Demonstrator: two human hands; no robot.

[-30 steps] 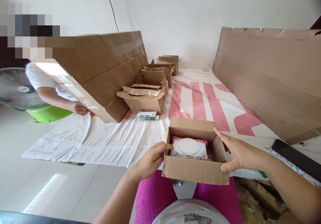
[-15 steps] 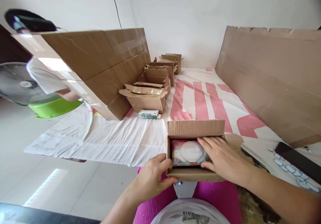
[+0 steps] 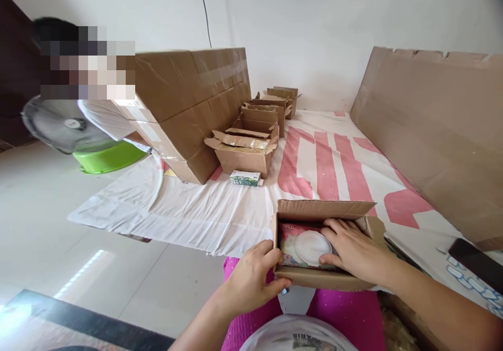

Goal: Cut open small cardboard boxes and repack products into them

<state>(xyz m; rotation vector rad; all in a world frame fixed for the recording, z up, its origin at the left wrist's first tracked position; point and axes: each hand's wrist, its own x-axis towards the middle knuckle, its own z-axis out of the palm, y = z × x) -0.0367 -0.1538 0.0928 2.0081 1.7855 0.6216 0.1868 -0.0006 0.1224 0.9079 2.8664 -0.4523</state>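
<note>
An open cardboard box (image 3: 326, 279) sits at the table's front edge, just over my lap. Inside it lies a colourful pack of wet wipes (image 3: 290, 250) with a white oval lid facing up. My left hand (image 3: 255, 270) is closed around the box's near left corner, thumb on the front wall. My right hand (image 3: 353, 249) reaches into the box over the right part of the pack, its fingers at the far side and its thumb beside the lid. That end of the pack is hidden under the hand.
Stacked sealed cartons (image 3: 176, 94) stand at left, with a row of opened boxes (image 3: 245, 157) alongside. A small green-and-white box (image 3: 245, 178) lies before them. A large cardboard panel (image 3: 440, 131) and a phone (image 3: 477, 262) are at right. Another person's sleeve (image 3: 106, 118) shows at far left, near a fan (image 3: 58, 125).
The view has turned left, so everything sits further right. My right hand has sunk deeper into the box, and the pack is tilted slightly. My left hand keeps its hold on the box corner.
</note>
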